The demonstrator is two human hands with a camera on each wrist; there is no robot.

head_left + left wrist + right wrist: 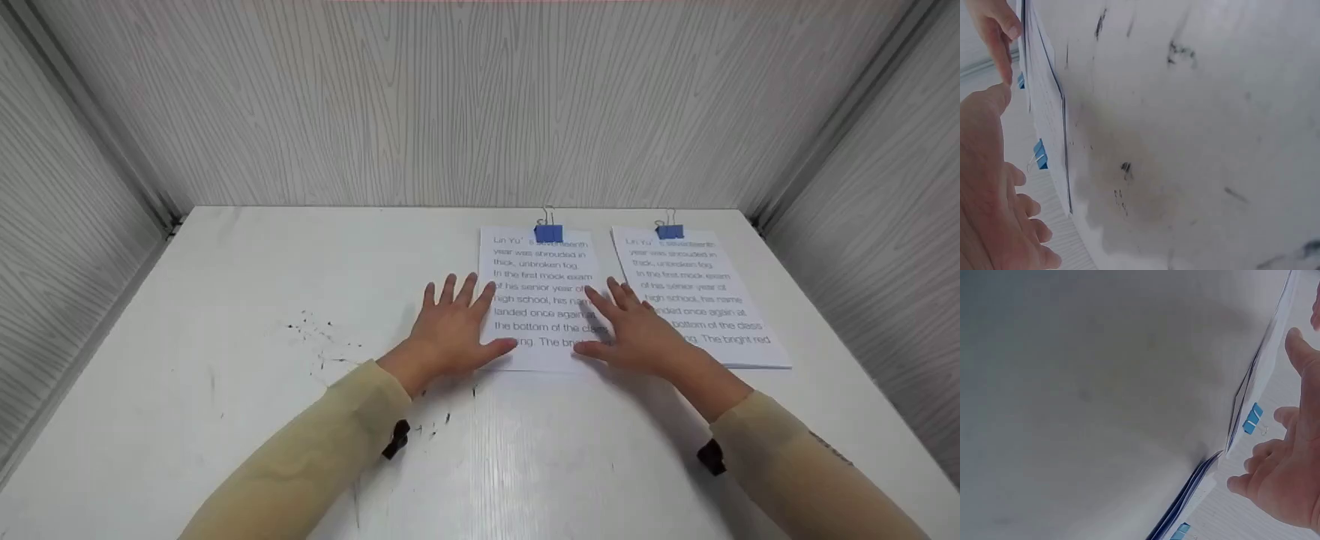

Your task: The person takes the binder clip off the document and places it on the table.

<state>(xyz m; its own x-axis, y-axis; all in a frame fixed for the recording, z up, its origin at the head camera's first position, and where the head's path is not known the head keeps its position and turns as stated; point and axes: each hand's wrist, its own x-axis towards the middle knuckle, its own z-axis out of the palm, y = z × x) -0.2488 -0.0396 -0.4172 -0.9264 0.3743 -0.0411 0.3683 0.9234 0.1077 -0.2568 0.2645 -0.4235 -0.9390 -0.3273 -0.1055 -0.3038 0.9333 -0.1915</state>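
Two stacks of printed paper lie side by side on the white table, each with a blue binder clip at its top edge. My left hand (451,330), fingers spread, is over the left edge of the left paper stack (536,300). Over that stack's right side and the near edge of the right paper stack (720,300) is my right hand (637,330), its fingers also extended. The left stack carries one binder clip (549,233); the right stack carries another binder clip (670,232). Neither hand grips anything. Both wrist views show the hands slightly above the paper.
The white table (225,285) has dark scuff marks left of the stacks and below the left hand. A grey wood-grain back wall (450,105) rises behind the table, with side walls at the left and right.
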